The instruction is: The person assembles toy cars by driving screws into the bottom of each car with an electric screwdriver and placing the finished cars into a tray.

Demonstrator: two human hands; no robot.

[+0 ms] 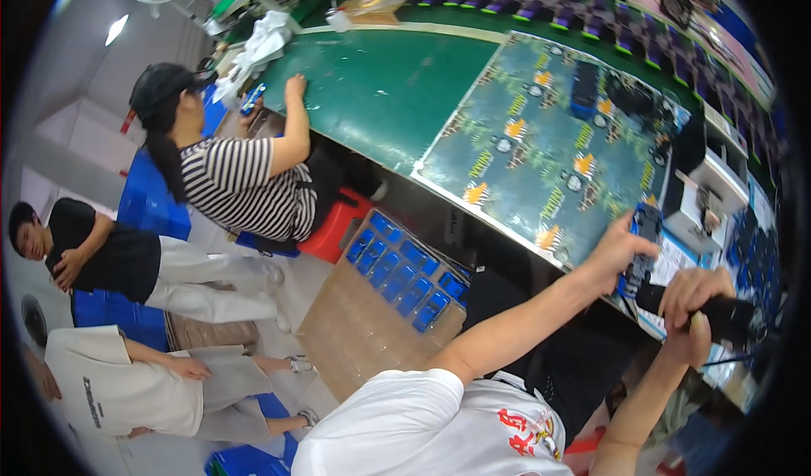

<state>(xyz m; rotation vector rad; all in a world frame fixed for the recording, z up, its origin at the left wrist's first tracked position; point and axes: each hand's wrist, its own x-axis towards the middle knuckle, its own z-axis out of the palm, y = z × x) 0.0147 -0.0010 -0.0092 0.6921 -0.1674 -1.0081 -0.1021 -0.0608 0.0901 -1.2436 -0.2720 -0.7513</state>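
My left hand (pixel 621 252) is closed around a blue and black toy-car-like part (pixel 644 238), held upright above the near edge of the patterned mat (pixel 524 168). To its right, my right hand (pixel 694 305) is wrapped around a dark, rounded handheld tool (pixel 737 320). A cord (pixel 728 360) shows just below that tool. Its exact kind is hard to make out near the dark rim of the picture. The tool and the blue and black part are apart.
Beyond the mat lie a blue tray (pixel 584 89) and a heap of black parts (pixel 634 96). White bins (pixel 714 180) stand at the right. Below the bench, a cardboard box (pixel 338 307) holds several blue parts. A co-worker in stripes (pixel 245 180) sits at the green bench (pixel 380 87); two people stand behind.
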